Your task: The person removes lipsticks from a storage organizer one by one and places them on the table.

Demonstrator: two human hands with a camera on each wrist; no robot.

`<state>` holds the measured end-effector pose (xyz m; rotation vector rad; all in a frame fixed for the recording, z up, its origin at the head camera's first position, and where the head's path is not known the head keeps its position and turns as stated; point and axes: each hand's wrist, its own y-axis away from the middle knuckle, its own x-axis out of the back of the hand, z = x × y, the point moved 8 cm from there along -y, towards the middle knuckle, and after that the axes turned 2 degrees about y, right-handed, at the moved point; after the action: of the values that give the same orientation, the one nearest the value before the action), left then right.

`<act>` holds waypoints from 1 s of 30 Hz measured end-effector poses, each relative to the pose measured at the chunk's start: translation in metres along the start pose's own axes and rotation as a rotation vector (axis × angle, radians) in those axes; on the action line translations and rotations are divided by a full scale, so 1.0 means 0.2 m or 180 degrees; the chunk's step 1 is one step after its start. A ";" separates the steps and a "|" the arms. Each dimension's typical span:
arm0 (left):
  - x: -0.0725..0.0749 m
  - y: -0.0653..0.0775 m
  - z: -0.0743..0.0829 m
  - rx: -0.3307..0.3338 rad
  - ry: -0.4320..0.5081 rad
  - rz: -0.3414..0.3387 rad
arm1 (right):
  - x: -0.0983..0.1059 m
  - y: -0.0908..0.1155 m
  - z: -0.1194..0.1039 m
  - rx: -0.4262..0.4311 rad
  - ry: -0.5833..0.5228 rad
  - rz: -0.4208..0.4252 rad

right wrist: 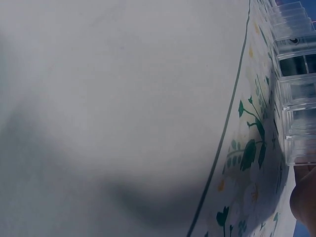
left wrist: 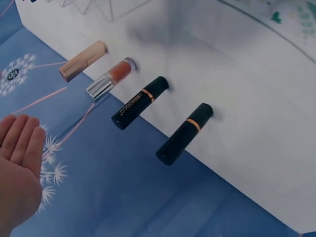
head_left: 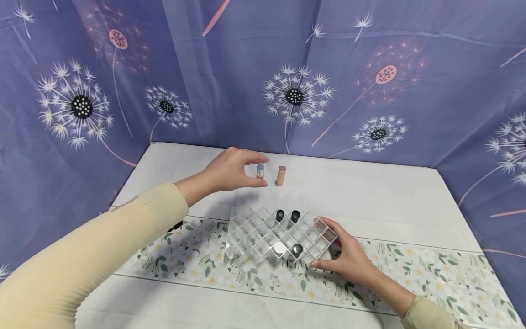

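My left hand [head_left: 232, 170] reaches over the back of the table, thumb and fingers spread on either side of a lip gloss tube [head_left: 260, 172]. In the left wrist view the fingers are straight, and the gloss [left wrist: 112, 79], orange with a silver cap, stands apart from them. Beside it is a rose-gold lipstick [head_left: 281, 176]. Two black lipstick tubes [left wrist: 140, 102] also stand there, hidden behind the left hand in the head view. My right hand [head_left: 349, 256] grips the right end of a clear diamond-grid lipstick organizer [head_left: 246, 233], thumb in front and fingers behind.
The organizer carries several tubes, with black caps [head_left: 295, 216] and one white cap [head_left: 280, 248] showing. It sits on a floral band [head_left: 193, 256] across the white table [head_left: 390, 201]. A blue dandelion-print curtain [head_left: 230, 91] closes off the back and sides.
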<state>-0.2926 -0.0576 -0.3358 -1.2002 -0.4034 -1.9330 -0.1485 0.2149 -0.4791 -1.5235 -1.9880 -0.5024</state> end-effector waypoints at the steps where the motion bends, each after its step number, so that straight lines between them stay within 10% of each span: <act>1: 0.00 0.02 0.00 -0.0051 0.0004 0.0016 | 0.00 0.00 0.00 0.0003 -0.0006 0.0001; 30: -0.09 0.51 -0.19 0.0288 0.0617 -0.0120 | 0.00 0.00 0.00 0.0016 0.0023 0.0032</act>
<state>-0.2327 -0.1367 -0.3835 -0.9436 -0.4086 -2.0197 -0.1486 0.2154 -0.4785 -1.5258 -1.9739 -0.4975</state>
